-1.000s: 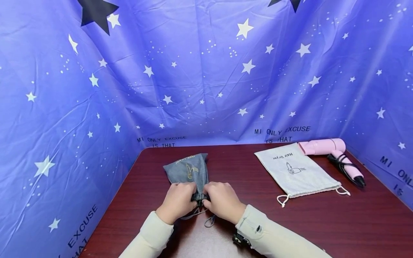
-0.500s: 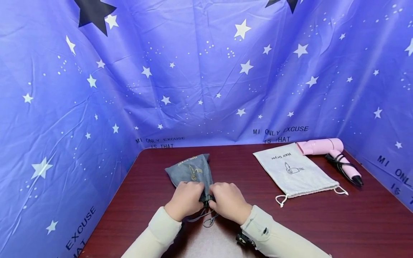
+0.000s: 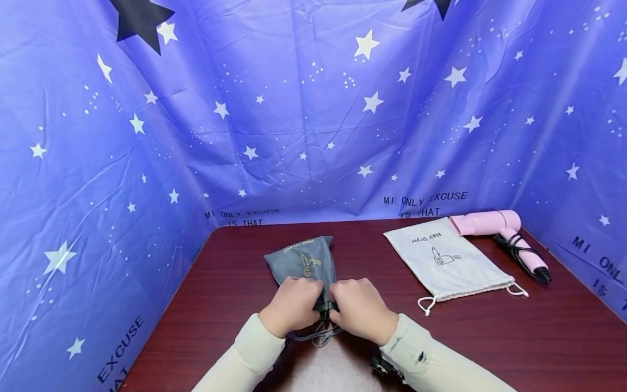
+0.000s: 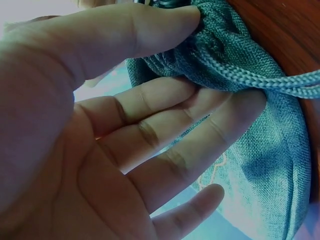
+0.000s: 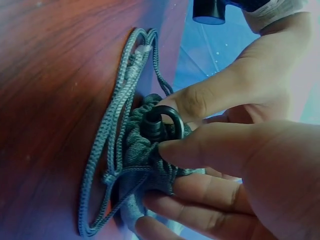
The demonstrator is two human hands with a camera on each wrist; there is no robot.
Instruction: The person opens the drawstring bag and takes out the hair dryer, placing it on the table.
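A dark grey drawstring bag point(image 3: 306, 258) printed "Hair Dryer" lies on the table, its mouth bunched toward me. My left hand point(image 3: 294, 305) pinches the left side of the gathered mouth, thumb above and fingers curled beneath the cloth point(image 4: 270, 160). On the other side, my right hand point(image 3: 363, 309) pinches the mouth too. From the opening pokes a black piece with a hanging ring point(image 5: 156, 125); the rest of what fills the bag is hidden. Loose grey drawstrings point(image 5: 92, 155) trail on the table below the mouth.
To the right lies a flat white drawstring bag point(image 3: 441, 272), also printed "Hair Dryer". A pink hair dryer point(image 3: 490, 222) with its black cord wrapped round the handle touches that bag's far corner. Star-patterned blue cloth point(image 3: 294, 109) encloses the table point(image 3: 490, 348) at back and sides.
Both hands have shifted right along the table, drawing the grey bag with them. Their grip on its mouth looks alike throughout. The white bag and pink hair dryer stay put.
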